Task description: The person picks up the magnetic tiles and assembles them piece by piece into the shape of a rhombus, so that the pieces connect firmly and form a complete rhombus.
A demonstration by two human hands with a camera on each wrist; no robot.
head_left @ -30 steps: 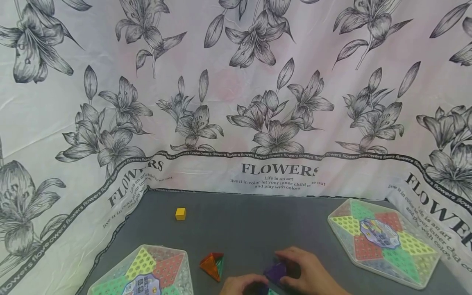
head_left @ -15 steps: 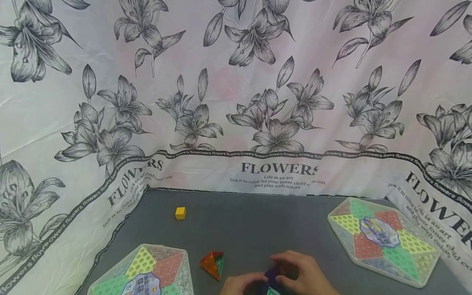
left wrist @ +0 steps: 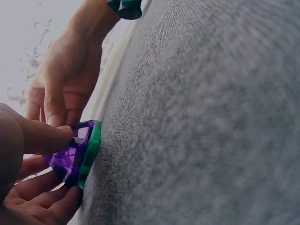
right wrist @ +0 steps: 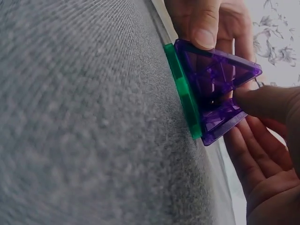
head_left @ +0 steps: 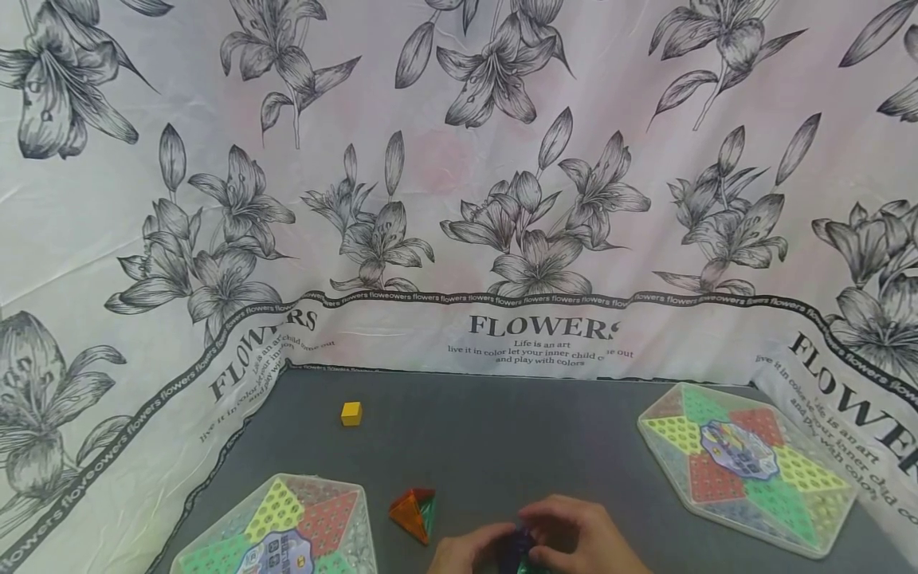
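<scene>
1. Brings the right hand [head_left: 584, 530] slightly further left than a second ago, closer to the left hand [head_left: 466, 550], at the near middle of the dark surface [head_left: 502, 438].
2. Keeps both hands clamped on the purple panels [right wrist: 213, 72]: left thumb on an edge of one, right thumb pressed in from the other side.
3. Holds the purple panels tilted beside the green tile [right wrist: 185, 96], down at the surface and touching or nearly touching; cannot tell about a firm join.
4. Shows less purple from the head than a second ago, now narrow and mostly hidden between the fingers.
5. Suggests, as a judgement, folding the panels up into a standing shape, with the closing still under way.
6. Leaves the orange-and-green pyramid [head_left: 413, 514] unmoved just left of the hands, and the yellow cube [head_left: 351, 414] unmoved at far left.
7. Leaves the left patterned board [head_left: 337, 522] and right patterned board [head_left: 717, 478] in place, well apart.
</scene>
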